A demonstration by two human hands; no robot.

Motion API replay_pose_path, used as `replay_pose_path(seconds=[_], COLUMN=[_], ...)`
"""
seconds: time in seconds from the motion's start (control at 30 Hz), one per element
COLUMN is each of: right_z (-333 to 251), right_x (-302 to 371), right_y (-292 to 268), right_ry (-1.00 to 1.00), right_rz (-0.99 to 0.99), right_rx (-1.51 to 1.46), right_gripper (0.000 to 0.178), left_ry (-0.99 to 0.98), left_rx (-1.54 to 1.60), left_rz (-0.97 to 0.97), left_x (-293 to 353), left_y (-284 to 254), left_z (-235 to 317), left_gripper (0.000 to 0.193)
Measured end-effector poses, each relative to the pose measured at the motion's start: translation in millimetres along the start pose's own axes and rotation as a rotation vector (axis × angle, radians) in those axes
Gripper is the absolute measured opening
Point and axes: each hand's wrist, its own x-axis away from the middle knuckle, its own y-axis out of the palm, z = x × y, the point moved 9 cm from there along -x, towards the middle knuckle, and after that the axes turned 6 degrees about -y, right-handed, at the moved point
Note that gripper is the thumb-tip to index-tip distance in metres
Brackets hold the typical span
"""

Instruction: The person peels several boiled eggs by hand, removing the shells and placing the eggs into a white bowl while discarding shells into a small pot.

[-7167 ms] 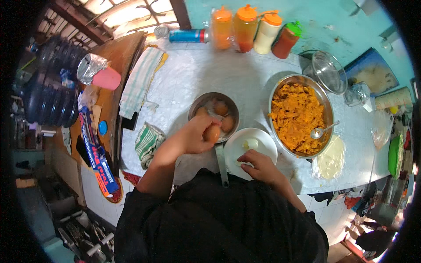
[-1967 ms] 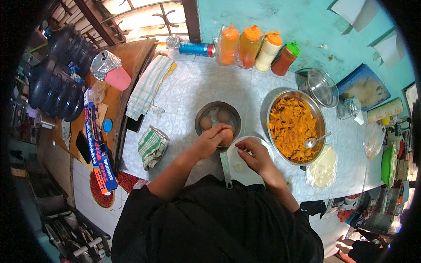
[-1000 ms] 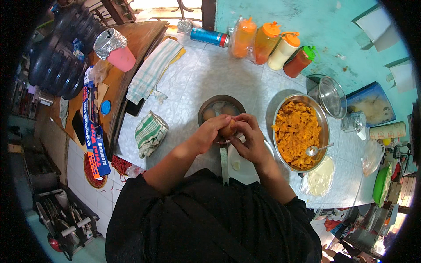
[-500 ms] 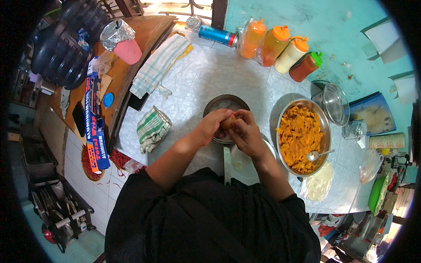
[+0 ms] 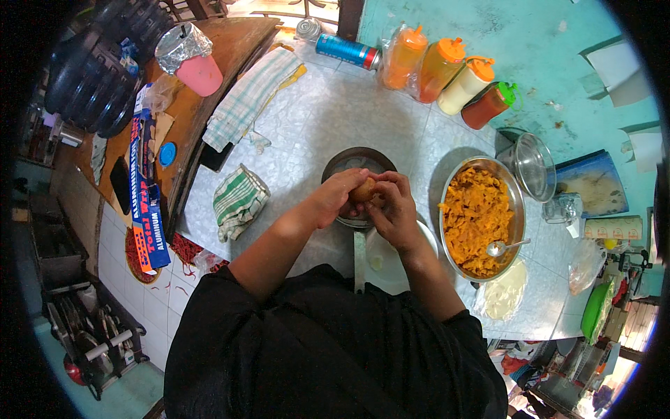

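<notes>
Over a small saucepan (image 5: pixel 357 155), my two hands meet around a brown egg (image 5: pixel 363 190). My left hand (image 5: pixel 339 198) is closed around the egg from the left. From the right, the bent fingers of my right hand (image 5: pixel 395 215) press against the egg's lower side. The pan's light handle points toward me, and its inside is mostly hidden by my hands. Under my right forearm lies a white plate (image 5: pixel 419 262), partly covered, with a small pale piece on it.
To the right stands a metal bowl (image 5: pixel 518 241) of mashed orange food with a spoon. A flat pale round (image 5: pixel 506 293) lies below it. Several sauce bottles (image 5: pixel 448 63) line the wall. At left are a striped cloth (image 5: pixel 241 201) and a foil box (image 5: pixel 148 209).
The egg has turned and shows more between my fingers. My fingers have shifted slightly on it, while both hands stay over the pan.
</notes>
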Motion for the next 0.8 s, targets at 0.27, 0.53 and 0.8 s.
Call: replay_pose_path(seconds=[0.27,0.53,0.8], right_z=[-5.0,25.3,11.8], right_x=[-5.1,11.0,4.4], right_y=[2.8,7.3,3.0], right_ry=[-0.003,0.112,-0.012], right_rz=[-0.064,0.013,0.024], right_rx=[-0.015,-0.217,-0.056], right_gripper=[0.033,0.028,0.029], left_ry=[0.077,0.015,0.023], left_rx=[-0.121,-0.044,-0.001], left_rz=[0.043,-0.011,-0.092], left_x=[-2.5,-1.1,7.6], left_y=[-1.2,-2.1,9.0], left_z=[1.9,1.5,7.8], left_gripper=[0.032,0.038,0.038])
